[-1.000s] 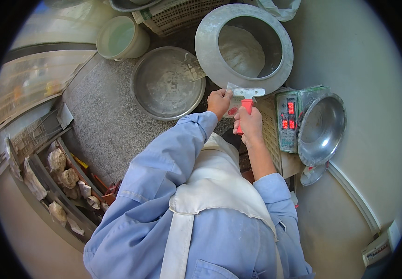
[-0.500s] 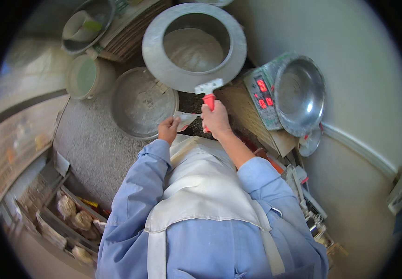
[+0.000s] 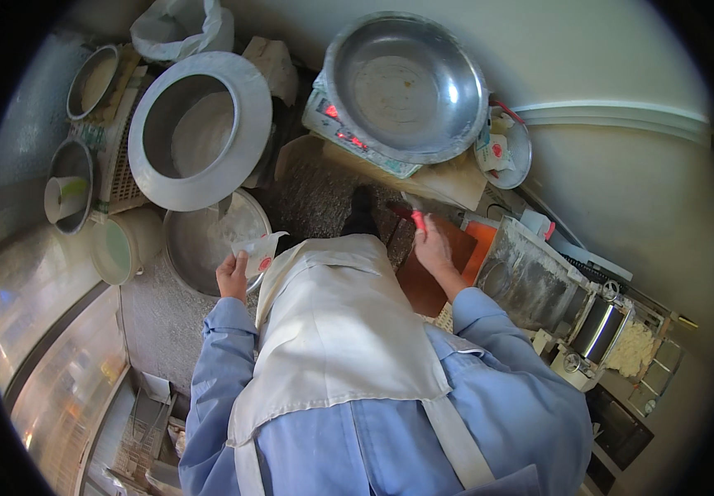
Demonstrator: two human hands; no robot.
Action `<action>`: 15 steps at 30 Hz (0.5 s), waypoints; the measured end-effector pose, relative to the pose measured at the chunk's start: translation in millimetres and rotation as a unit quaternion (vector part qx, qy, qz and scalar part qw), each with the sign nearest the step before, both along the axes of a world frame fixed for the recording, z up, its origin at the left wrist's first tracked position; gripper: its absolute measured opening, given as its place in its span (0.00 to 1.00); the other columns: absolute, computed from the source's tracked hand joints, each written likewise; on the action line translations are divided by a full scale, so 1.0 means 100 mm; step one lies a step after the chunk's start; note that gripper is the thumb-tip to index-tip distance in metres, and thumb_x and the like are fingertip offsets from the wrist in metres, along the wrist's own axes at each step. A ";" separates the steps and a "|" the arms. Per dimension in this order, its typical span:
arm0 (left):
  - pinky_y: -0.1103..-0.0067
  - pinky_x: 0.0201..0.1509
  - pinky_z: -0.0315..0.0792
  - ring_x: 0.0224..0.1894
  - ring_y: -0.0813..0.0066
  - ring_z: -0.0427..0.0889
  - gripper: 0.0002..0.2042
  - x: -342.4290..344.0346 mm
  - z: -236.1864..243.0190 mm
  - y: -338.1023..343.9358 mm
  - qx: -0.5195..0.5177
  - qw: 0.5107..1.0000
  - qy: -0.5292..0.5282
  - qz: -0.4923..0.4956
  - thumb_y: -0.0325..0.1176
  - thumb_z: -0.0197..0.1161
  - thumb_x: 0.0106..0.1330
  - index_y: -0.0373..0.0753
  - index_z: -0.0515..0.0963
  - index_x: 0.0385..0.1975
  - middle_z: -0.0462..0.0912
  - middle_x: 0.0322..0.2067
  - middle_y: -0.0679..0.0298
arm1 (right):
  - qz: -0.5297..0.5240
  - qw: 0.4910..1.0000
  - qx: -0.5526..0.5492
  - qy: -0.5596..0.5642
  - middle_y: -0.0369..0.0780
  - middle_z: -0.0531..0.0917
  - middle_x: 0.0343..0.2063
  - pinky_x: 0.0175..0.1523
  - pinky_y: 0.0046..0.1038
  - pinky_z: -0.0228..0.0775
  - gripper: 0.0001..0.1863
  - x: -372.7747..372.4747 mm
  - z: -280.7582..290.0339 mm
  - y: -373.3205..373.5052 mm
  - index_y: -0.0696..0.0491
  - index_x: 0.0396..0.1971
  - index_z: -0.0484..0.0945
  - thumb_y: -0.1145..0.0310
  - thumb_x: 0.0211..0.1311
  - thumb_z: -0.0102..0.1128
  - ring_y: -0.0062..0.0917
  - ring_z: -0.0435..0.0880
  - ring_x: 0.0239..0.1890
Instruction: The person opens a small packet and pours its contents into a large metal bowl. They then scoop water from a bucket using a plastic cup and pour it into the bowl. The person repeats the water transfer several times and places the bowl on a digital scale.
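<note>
Red-handled scraper (image 3: 419, 220), small white packet (image 3: 256, 250), printed in red

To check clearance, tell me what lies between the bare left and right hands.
In the head view, left hand to right hand: the held white red-marked packet, the white cloth apron, then a flat brown panel.

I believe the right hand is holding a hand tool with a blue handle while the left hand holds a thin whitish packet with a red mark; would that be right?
Not quite: the hand tool has a red handle, not a blue one, as the head view shows. The right hand does hold it, and the left hand does hold the thin whitish packet.
</note>
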State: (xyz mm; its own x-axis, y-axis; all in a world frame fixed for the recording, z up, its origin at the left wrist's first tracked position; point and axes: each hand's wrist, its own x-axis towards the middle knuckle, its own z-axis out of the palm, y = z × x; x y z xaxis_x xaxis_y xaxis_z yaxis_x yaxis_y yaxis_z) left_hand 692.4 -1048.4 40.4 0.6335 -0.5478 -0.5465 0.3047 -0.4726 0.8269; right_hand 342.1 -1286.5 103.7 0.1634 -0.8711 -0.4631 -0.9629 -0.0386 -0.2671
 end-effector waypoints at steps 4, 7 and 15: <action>0.87 0.34 0.63 0.30 0.89 0.70 0.09 -0.17 0.15 -0.13 0.008 0.999 0.029 -0.026 0.35 0.56 0.63 0.35 0.78 0.32 0.78 0.28 0.73 | -0.090 0.993 0.015 0.072 0.53 0.67 0.50 0.52 0.41 0.64 0.26 -0.63 -0.24 -0.35 0.55 0.57 0.58 0.62 0.59 0.45 0.47 0.70 0.51; 0.88 0.33 0.63 0.29 0.89 0.69 0.09 -0.31 0.33 -0.26 0.001 0.998 0.017 -0.054 0.35 0.57 0.63 0.35 0.78 0.32 0.78 0.27 0.73 | -0.141 0.988 -0.007 0.068 0.52 0.67 0.49 0.53 0.40 0.64 0.27 -0.96 -0.49 -0.59 0.55 0.58 0.57 0.66 0.58 0.48 0.46 0.69 0.51; 0.86 0.36 0.65 0.31 0.87 0.71 0.09 -0.73 0.91 -0.72 0.013 0.994 -0.002 -0.109 0.32 0.54 0.64 0.34 0.78 0.31 0.78 0.28 0.72 | -0.151 0.980 -0.102 -0.081 0.52 0.71 0.46 0.56 0.38 0.59 0.22 -1.46 -1.40 -1.04 0.58 0.50 0.65 0.71 0.54 0.51 0.45 0.68 0.51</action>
State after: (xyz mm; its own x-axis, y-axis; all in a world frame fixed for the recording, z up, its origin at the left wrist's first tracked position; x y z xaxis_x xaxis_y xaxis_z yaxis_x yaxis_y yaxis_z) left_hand 619.1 -1120.4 131.8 0.5026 -0.6585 -0.5602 0.1897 -0.5482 0.8146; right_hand 196.3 -1390.7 -36.1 -0.0589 -0.9627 -0.2640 -0.8848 0.1728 -0.4328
